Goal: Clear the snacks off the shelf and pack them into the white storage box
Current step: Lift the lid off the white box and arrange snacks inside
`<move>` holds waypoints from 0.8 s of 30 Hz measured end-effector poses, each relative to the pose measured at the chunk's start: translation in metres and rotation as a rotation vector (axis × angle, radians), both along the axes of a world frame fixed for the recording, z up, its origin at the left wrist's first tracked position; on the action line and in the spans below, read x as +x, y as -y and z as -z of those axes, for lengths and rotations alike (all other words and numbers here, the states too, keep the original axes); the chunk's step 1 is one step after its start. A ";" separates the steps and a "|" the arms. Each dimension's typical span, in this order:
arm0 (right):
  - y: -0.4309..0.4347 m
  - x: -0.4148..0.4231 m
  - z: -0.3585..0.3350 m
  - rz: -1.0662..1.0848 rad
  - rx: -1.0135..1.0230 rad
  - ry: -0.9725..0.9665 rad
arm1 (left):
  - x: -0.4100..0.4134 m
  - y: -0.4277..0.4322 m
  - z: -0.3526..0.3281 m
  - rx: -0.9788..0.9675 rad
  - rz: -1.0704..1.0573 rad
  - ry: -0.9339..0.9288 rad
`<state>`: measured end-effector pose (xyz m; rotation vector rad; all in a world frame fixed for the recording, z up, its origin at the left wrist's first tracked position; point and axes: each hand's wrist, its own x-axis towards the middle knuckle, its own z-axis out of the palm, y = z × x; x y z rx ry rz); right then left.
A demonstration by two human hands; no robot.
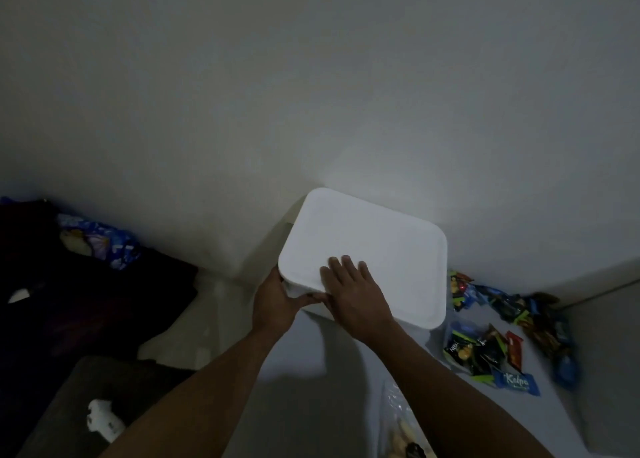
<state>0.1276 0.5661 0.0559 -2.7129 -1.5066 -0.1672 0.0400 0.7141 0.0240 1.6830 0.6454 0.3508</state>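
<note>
The white storage box stands on the pale shelf against the wall, its lid closed on top. My left hand grips the box's near left corner under the lid rim. My right hand lies flat on the lid, fingers spread, holding nothing. A scatter of small snack packets, green, black, red and blue, lies on the shelf right of the box. More packets trail toward the back right corner. A clear bag of pale snacks sits at the bottom edge, partly cut off.
The scene is dim. A blue patterned packet rests on dark fabric at the left. A small white object lies on a dark surface at lower left. A wall closes the shelf on the right.
</note>
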 end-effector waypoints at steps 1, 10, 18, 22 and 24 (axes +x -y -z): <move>0.001 0.001 0.001 -0.012 -0.008 0.009 | 0.000 0.000 0.000 0.013 -0.003 -0.008; -0.004 0.001 -0.003 -0.004 -0.046 0.023 | 0.000 -0.004 0.004 0.006 -0.017 -0.002; -0.045 -0.013 -0.010 0.145 -0.031 -0.074 | -0.006 -0.005 0.008 0.052 -0.070 0.010; -0.072 -0.019 -0.012 0.242 -0.139 -0.073 | -0.003 -0.004 0.010 0.176 -0.075 -0.010; -0.079 -0.021 -0.013 0.254 -0.202 -0.088 | -0.003 -0.007 0.018 0.258 -0.113 -0.052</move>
